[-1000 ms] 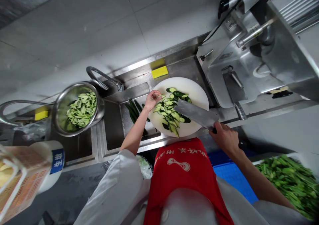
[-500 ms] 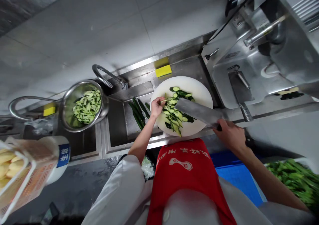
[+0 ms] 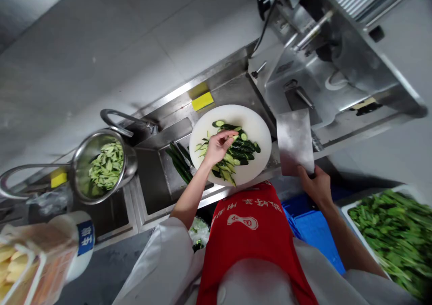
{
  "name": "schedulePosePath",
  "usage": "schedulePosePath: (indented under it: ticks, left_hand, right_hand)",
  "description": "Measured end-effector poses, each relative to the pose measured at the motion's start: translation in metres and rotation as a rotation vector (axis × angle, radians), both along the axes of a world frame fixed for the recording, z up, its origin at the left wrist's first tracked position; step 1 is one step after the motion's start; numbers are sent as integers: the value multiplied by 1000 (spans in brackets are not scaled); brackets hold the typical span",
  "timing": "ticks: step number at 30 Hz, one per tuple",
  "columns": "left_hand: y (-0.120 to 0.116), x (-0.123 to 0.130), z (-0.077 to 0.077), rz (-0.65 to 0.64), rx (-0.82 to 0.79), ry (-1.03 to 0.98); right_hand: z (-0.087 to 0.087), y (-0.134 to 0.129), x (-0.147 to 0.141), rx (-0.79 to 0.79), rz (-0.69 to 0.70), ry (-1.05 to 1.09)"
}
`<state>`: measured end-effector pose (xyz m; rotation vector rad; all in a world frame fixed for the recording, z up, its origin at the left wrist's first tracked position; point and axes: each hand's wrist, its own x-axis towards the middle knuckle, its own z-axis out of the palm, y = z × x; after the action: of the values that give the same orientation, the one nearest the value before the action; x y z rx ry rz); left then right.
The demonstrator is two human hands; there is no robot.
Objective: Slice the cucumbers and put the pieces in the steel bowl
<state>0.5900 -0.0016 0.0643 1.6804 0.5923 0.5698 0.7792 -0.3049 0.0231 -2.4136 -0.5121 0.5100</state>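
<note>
My left hand [image 3: 218, 148] is over the round white cutting board [image 3: 200, 127], its thumb and fingers closed around the pale end of a cucumber piece [image 3: 235, 138]. Around it lie dark green cucumber chunks [image 3: 243, 148]. Thin cucumber slices [image 3: 228, 175] are heaped under and below the palm, which partly hides them. To the right of the board, my right hand [image 3: 317, 185] is closed on the handle of a cleaver [image 3: 295, 138]. The wide blade is held off the board, its flat face toward me.
A steel bowl [image 3: 77, 179] of cucumber slices stands on the left. Whole cucumbers [image 3: 178, 163] lie in the sink [image 3: 151, 192] beside the board. A yellow sponge [image 3: 202, 101] sits behind. A steel slicing machine [image 3: 324, 70] and a crate of leafy greens [image 3: 394, 237] are at right.
The cleaver has moved off the board to the right and turned broadside. My left hand has shifted from the slices at left to the cucumber chunks. The head view has turned slightly.
</note>
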Motion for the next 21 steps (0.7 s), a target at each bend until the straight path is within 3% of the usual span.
schedulePosePath:
  ticks: [5, 8, 11, 14, 18, 21]
  left_hand:
    - [-35, 84, -49, -335, 288, 63]
    - [-49, 108, -77, -485, 493, 92]
    - [-47, 103, -99, -586, 610, 181]
    - [-41, 85, -108, -613, 647, 236]
    - [-42, 70, -103, -393, 671, 247]
    - [-52, 65, -95, -452, 774, 366]
  right_hand:
    - [-26, -31, 13, -25, -54, 203]
    - [-36, -40, 16, -28, -76, 329]
    - [-44, -39, 17, -42, -56, 442]
    - [-54, -29, 19, -58, -6, 469]
    - [-73, -8, 21, -5, 47, 477]
    - [-86, 10, 20, 50, 38, 509]
